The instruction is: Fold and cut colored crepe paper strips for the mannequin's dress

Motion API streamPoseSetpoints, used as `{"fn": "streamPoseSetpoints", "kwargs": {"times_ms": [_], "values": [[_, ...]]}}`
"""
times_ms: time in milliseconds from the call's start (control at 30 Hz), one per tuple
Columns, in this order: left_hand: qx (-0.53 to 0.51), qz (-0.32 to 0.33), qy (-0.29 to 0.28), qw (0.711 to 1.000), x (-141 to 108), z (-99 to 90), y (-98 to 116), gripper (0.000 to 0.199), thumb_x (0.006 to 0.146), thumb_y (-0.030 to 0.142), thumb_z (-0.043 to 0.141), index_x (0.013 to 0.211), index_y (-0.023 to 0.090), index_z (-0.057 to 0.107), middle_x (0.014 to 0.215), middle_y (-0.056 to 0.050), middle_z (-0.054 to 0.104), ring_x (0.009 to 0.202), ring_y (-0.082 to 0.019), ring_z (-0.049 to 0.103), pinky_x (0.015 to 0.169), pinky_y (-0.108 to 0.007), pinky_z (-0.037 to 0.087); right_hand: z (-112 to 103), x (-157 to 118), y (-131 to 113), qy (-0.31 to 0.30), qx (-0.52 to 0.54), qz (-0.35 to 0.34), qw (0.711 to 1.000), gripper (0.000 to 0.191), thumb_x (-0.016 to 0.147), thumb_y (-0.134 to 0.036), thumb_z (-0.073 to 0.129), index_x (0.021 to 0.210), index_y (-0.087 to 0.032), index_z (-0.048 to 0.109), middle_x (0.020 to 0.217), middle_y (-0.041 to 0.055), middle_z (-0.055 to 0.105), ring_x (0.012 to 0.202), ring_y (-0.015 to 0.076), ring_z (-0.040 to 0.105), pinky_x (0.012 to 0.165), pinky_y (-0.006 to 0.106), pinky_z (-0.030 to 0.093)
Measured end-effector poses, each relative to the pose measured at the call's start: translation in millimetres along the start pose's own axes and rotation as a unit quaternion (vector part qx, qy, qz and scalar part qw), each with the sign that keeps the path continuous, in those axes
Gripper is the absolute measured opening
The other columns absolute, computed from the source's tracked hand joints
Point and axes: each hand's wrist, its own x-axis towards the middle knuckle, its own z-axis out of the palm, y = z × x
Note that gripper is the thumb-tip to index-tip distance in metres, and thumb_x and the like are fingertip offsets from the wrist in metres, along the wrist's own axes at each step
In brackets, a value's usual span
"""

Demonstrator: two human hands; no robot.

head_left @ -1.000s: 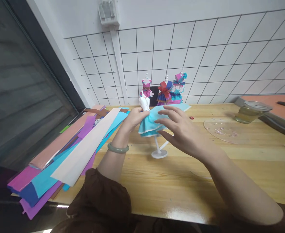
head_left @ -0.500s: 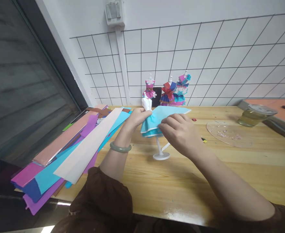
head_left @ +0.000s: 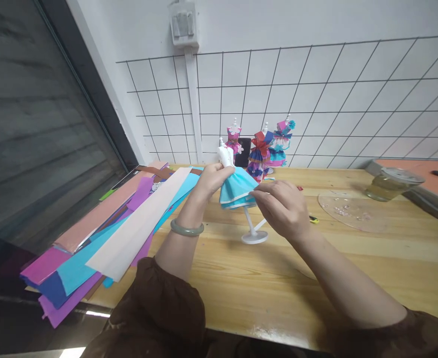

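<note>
A small white dress mannequin (head_left: 225, 156) leans left on a round white stand (head_left: 255, 236). Around its waist hangs a light-blue layered skirt (head_left: 237, 185) with a white-edged hem, apparently crepe paper. My left hand (head_left: 214, 180) is closed at the waist, thumb pressing the top of the skirt against the mannequin. On the right, my right hand (head_left: 284, 206) pinches the skirt's hem between thumb and fingers, hiding part of that edge.
Coloured paper strips (head_left: 140, 223) lie piled at the left. Several dressed mannequins (head_left: 260, 149) and a dark phone-like slab (head_left: 243, 152) stand behind. A clear plate of small beads (head_left: 348, 211), a cup (head_left: 392, 184) and a yellow-black cutter (head_left: 313, 219) are rightward.
The blue sheet that stretched out to the right in a point has come down into the skirt. My right hand has shifted slightly right, still pinching. The mannequin leans a little more.
</note>
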Motion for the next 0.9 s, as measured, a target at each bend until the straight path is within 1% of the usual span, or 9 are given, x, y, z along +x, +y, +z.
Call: {"fn": "streamPoseSetpoints", "kwargs": {"times_ms": [167,300,433,567,667,733,800,867,900], "values": [[-0.020,0.016,0.028,0.999,-4.8,-1.9,6.6,0.016,0.068,0.030,0.058,0.066,0.014,0.056,0.061,0.000,0.052,0.056,-0.009,0.046,0.050,-0.022,0.030,2.8,-1.8,1.5,0.023,0.007,0.000,1.000,0.024,0.080,-0.007,0.055,0.100,-0.022,0.055,0.088,0.0047,0.066,0.075,0.0147,0.056,0.066,0.029,0.040],[-0.004,0.035,0.048,0.998,-6.4,-2.4,10.9,0.014,0.068,0.027,0.058,0.064,0.014,0.054,0.058,0.001,0.050,0.055,-0.009,0.044,0.050,-0.022,0.028,4.5,-1.3,1.5,0.045,-0.014,0.028,0.998,0.025,0.079,-0.016,0.060,0.102,-0.024,0.053,0.090,0.0053,0.066,0.080,0.0164,0.058,0.066,0.029,0.040],[0.036,0.039,0.049,0.997,-6.1,-1.1,11.3,0.016,0.069,0.029,0.057,0.065,0.014,0.055,0.060,0.000,0.050,0.055,-0.010,0.045,0.048,-0.023,0.028,5.4,0.6,1.4,0.031,-0.039,0.021,0.998,0.028,0.079,-0.016,0.061,0.105,-0.022,0.054,0.090,0.0065,0.065,0.079,0.0171,0.057,0.066,0.030,0.040],[0.048,0.045,0.038,0.997,-4.9,-1.8,8.2,0.018,0.070,0.032,0.057,0.069,0.014,0.057,0.063,-0.001,0.053,0.057,-0.011,0.047,0.048,-0.023,0.030,3.4,1.8,1.0,0.025,-0.027,-0.003,0.999,0.025,0.079,-0.012,0.059,0.101,-0.023,0.057,0.086,0.0045,0.066,0.075,0.0157,0.056,0.065,0.030,0.041],[0.047,0.048,0.036,0.997,-0.9,-3.8,2.6,0.019,0.071,0.032,0.056,0.074,0.013,0.060,0.066,-0.002,0.055,0.059,-0.012,0.049,0.049,-0.023,0.032,-3.3,-1.1,2.5,0.025,0.004,0.018,1.000,0.026,0.077,-0.012,0.061,0.101,-0.023,0.058,0.088,0.0052,0.066,0.077,0.0161,0.057,0.066,0.030,0.043],[0.051,0.044,0.040,0.997,3.6,-4.7,-3.0,0.021,0.071,0.031,0.056,0.078,0.013,0.061,0.067,-0.003,0.057,0.059,-0.012,0.050,0.049,-0.023,0.032,-9.9,-8.4,6.7,0.025,0.023,0.055,0.998,0.027,0.077,-0.012,0.062,0.101,-0.022,0.058,0.089,0.0061,0.066,0.078,0.0166,0.059,0.067,0.030,0.045],[0.054,0.043,0.045,0.997,8.5,-4.8,-9.2,0.021,0.070,0.029,0.056,0.081,0.013,0.062,0.067,-0.003,0.057,0.059,-0.013,0.051,0.050,-0.022,0.034,-16.4,-22.8,14.2,0.023,0.034,0.097,0.994,0.026,0.077,-0.011,0.061,0.100,-0.022,0.059,0.086,0.0061,0.066,0.077,0.0167,0.060,0.067,0.030,0.047],[0.062,0.044,0.047,0.996,12.4,-4.0,-14.5,0.021,0.069,0.028,0.054,0.082,0.013,0.063,0.067,-0.002,0.058,0.061,-0.013,0.052,0.052,-0.022,0.035,-21.0,-45.1,24.0,0.006,0.040,0.132,0.990,0.021,0.078,-0.012,0.059,0.097,-0.021,0.061,0.084,0.0062,0.066,0.077,0.0175,0.061,0.069,0.031,0.048],[0.066,0.044,0.047,0.996,13.8,-3.4,-16.4,0.021,0.069,0.027,0.054,0.082,0.013,0.063,0.067,-0.002,0.058,0.061,-0.013,0.052,0.052,-0.022,0.036,-22.3,-58.6,29.2,-0.013,0.047,0.150,0.988,0.018,0.079,-0.013,0.058,0.095,-0.021,0.062,0.084,0.0067,0.066,0.077,0.0176,0.061,0.070,0.032,0.049]]}}
